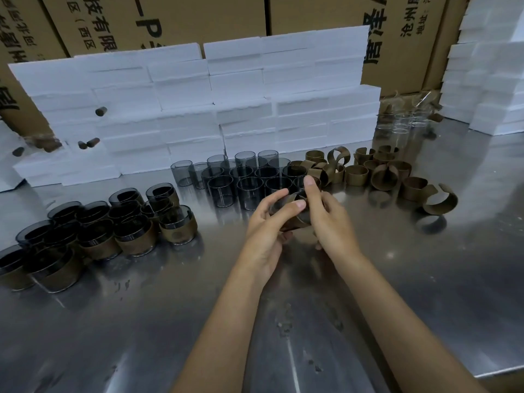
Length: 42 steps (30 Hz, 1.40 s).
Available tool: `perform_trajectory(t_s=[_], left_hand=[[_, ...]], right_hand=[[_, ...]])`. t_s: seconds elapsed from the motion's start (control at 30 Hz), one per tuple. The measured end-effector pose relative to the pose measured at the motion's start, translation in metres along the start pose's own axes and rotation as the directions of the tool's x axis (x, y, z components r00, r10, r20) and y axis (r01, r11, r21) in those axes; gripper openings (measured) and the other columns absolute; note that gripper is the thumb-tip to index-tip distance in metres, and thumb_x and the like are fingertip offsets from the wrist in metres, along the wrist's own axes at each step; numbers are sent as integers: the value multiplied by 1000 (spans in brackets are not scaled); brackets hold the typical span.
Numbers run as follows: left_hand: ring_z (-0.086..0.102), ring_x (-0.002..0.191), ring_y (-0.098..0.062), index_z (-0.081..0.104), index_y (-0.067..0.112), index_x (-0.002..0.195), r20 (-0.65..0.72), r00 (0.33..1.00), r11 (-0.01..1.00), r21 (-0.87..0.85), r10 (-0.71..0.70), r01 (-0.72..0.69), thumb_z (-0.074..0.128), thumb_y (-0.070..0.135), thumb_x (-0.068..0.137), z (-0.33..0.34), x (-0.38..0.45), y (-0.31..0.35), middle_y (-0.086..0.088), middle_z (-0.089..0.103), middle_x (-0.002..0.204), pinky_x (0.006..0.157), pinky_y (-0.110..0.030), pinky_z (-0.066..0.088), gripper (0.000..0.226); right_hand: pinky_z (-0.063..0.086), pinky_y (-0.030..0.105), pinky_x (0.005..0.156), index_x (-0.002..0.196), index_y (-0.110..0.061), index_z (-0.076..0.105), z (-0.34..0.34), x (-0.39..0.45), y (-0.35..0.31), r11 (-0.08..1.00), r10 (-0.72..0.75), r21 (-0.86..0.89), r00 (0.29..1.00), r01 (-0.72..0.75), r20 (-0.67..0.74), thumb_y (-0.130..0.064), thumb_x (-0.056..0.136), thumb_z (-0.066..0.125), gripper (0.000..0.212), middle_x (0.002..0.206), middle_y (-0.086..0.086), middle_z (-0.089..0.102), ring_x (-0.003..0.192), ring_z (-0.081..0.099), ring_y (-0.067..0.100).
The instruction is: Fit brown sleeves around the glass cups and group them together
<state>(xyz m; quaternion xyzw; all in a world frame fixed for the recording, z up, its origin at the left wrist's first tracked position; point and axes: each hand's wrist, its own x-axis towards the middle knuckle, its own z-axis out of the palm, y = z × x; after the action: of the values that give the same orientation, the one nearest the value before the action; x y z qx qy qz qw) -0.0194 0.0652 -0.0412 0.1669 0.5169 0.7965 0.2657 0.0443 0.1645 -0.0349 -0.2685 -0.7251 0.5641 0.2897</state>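
Over the steel table (397, 293), seen from the head camera, we hold one glass cup (286, 204) between both hands, lifted a little above the tabletop and tilted on its side. Our left hand (269, 222) curls around the cup from the left, thumb across the near side and fingers bent behind it. Our right hand (326, 214) grips from the right, fingers wrapped over a brown sleeve (295, 222) that sits partly around the cup; one right finger points up past the rim. How far the sleeve is seated we cannot tell, since our fingers cover most of it.

Just beyond our hands stands a cluster of bare smoky glass cups (241, 177), upright and packed closely in rows. To their right lies a loose heap of brown sleeves (368, 171), some as closed rings, some sprung open into curls, with one open curl (442, 202) lying apart at the near right edge of the heap. On the left side of the table we see the finished group, sleeved cups (93, 231), standing upright and touching one another.

Behind everything rises a wall of white foam blocks (198, 109), with cardboard cartons (312, 12) printed with dark characters behind it. At the far right, a few clear glass cups (405, 120) stand beside another stack of foam (487, 80).
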Motion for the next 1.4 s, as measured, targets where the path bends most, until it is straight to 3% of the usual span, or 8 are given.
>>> perform_trajectory(t_s=[0.17,0.27,0.4,0.63,0.83,0.9,1.0,1.4], left_hand=[[66,92,-19,74,22,118,35,997,996,-54,-65,67,83,26,66,-2,1,3,-6,71,110,70,-30,48,53],[62,99,-27,73,19,118,73,995,995,-65,-65,70,86,29,56,-7,3,2,-13,68,111,76,-37,50,64],[60,96,-29,59,6,139,155,985,989,-113,-74,92,80,24,60,-11,5,0,-21,61,117,64,-33,50,83],[61,77,-19,58,4,139,166,982,991,-90,-86,102,74,24,71,-12,6,-2,-18,63,113,56,-28,42,73],[70,91,-27,63,7,130,-40,985,984,-64,-167,164,52,56,99,-2,5,-2,-18,70,115,66,-34,53,59],[72,96,-27,69,7,114,-135,983,992,-38,-121,116,51,48,104,-3,5,-2,-20,74,111,78,-36,57,46],[70,75,-19,66,15,87,-207,978,994,94,-34,55,58,41,103,-2,3,-1,-7,73,81,72,-29,56,31],[44,45,-10,50,22,45,-260,963,980,197,78,-26,62,34,101,8,1,-9,4,45,50,47,-18,40,59]], right_hand=[[61,45,89,120,-40,67,11,-1,-5,933,181,268,956,-242,231,-93,75,40,75,125,-1,71,109,71,23],[53,52,103,124,-34,69,19,-2,0,925,182,304,969,-227,170,-99,63,42,93,125,0,72,116,68,25],[55,54,98,108,-28,71,23,-7,5,938,150,306,987,-161,59,-107,56,39,99,107,0,77,105,72,25],[59,61,85,107,-13,63,23,-10,8,923,141,366,990,-120,-31,-83,81,51,76,108,18,73,96,73,34],[62,38,81,100,-22,67,18,-10,15,914,140,384,990,-131,3,-76,81,60,57,102,4,76,93,75,18],[57,31,77,92,-21,69,18,-10,14,901,142,412,990,-135,13,-67,77,68,48,92,0,77,86,74,13],[51,33,74,79,-17,67,13,-8,8,826,211,524,976,-209,56,-51,90,64,36,77,4,71,78,66,21],[54,27,56,66,-19,57,17,-9,8,725,276,609,946,-322,172,-37,85,80,35,62,2,63,54,62,16]])
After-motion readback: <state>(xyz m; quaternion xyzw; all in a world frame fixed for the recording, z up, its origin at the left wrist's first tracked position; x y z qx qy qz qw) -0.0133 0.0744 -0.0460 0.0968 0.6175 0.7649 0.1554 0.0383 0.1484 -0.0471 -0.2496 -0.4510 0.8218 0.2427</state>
